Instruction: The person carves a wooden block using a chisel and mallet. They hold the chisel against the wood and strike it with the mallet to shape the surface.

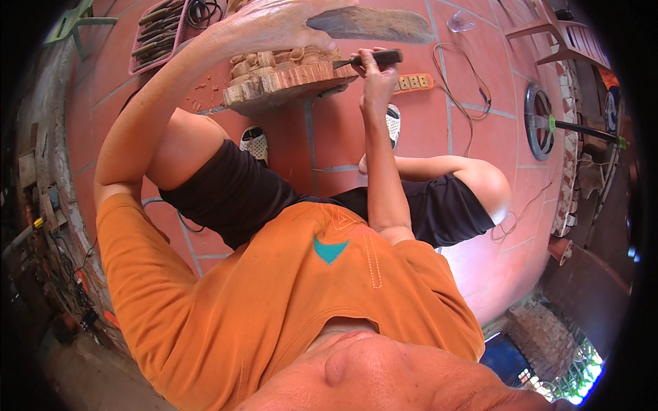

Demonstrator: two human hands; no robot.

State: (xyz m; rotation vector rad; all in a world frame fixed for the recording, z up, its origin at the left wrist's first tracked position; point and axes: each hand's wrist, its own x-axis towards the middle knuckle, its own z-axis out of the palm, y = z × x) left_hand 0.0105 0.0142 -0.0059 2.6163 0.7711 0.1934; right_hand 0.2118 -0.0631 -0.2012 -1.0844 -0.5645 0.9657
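Observation:
My left hand point(288, 26) reaches over the carving at the top edge of the view. Its thumb and fingers lie on either side of one end of a long, flat grey-brown wooden club point(373, 25); part of the grip is cut off by the frame. In my right hand point(377, 81) is a chisel point(380, 59) with a dark handle, its blade pointing left at the carving's right end. Below both hands sits a thick wood carving point(288, 83), with rough bark-like sides and rounded carved shapes on top, partly hidden by my left forearm.
A pink tray point(140, 67) of several tools stands at the upper left, beside wood chips point(200, 98). An orange power strip point(415, 83) and its cable point(480, 108) lie to the right. Further right are a black ring-shaped object point(538, 122) and a chair point(565, 38).

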